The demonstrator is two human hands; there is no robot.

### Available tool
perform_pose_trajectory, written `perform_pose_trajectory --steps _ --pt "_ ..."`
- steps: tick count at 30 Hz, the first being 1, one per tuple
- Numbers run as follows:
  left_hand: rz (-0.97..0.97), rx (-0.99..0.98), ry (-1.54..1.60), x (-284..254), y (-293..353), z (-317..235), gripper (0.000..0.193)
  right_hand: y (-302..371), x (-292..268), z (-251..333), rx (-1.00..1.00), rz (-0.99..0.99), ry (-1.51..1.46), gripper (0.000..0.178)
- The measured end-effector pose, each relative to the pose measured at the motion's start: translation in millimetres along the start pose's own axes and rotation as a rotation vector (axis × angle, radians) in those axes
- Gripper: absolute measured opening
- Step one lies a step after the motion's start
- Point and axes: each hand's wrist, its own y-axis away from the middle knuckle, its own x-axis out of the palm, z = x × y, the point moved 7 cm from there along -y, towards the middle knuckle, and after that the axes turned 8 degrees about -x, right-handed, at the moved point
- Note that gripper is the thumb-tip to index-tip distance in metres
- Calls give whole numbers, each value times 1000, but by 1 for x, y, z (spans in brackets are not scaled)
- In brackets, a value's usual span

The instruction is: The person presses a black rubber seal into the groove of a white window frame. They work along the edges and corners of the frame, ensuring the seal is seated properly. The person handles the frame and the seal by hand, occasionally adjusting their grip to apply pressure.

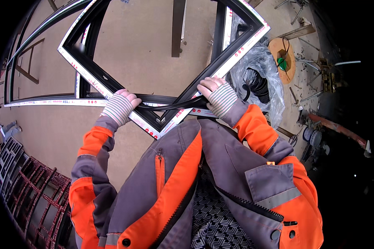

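Note:
A dark window frame (87,62) with white protective film along its edges lies turned cornerwise in front of me, its near corner close to my jacket. Across that corner runs a black rubber seal strip (170,106), spanning the gap between my hands. My left hand (120,107), in a striped fingerless glove, is closed at the left side of the frame, where one end of the strip meets it. Gloved the same way, my right hand (218,94) curls over the right side, with the strip passing under its fingers. Both palms are hidden.
Beneath lies a larger film-edged frame (54,102) on a brown tabletop (145,50). To the right, clear plastic wrap (249,62) holds coiled black strip (257,85), beside an orange-tan reel (287,56). Dark red metal lattices (41,191) stand at the lower left.

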Motion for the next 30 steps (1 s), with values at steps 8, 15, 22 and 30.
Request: perform_pose_trajectory --steps 8,15,22,30 --pt "38 -14 -32 7 5 -1 51 60 14 -39 487 -11 -301 27" --pt "-19 -2 -36 7 1 -1 57 86 57 -75 597 89 -925 42" --pt "-115 45 -3 6 -2 -4 53 57 27 -53 321 358 -680 38" --pt "-58 -11 -3 7 5 -4 52 66 29 5 331 744 -866 51"
